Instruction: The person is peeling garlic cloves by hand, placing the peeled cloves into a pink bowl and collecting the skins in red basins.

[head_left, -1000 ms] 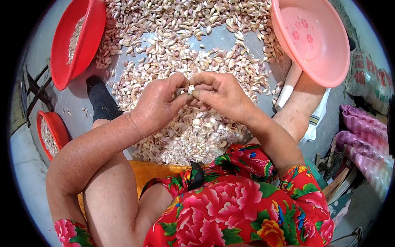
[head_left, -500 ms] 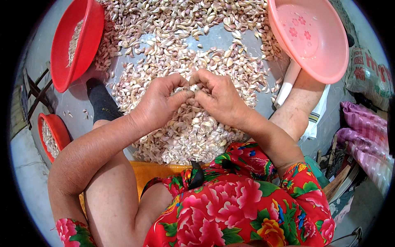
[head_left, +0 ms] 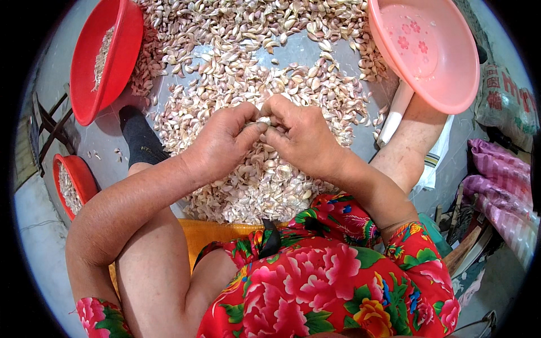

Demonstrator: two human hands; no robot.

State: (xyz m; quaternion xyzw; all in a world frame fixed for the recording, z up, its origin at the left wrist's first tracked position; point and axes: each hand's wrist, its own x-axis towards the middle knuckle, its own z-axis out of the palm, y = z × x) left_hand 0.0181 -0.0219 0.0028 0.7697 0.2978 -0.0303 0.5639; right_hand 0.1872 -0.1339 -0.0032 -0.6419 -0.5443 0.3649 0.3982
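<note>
Both my hands meet over a wide heap of garlic cloves [head_left: 276,194] spread on the floor between my legs. A pale garlic clove [head_left: 264,120] shows between the fingertips, mostly covered by them. My left hand [head_left: 228,135] pinches it from one side with thumb and bent forefinger. From the other side my right hand [head_left: 301,132] grips it the same way, its remaining fingers curled in. Whitish, unpurpled cloves and skins lie nearest my lap, while purplish cloves cover the farther part.
A large red basin [head_left: 127,62] at the far left and a smaller red basin [head_left: 84,183] below it hold pale pieces. A pink basin [head_left: 451,67] stands far right. Beyond it are a printed sack [head_left: 507,112] and purple striped cloth [head_left: 499,186]. Orange mesh [head_left: 197,236] lies under my lap.
My two hands stay together at nearly the same spot, with small shifts of the fingers around the clove. The whole view has moved very slightly.
</note>
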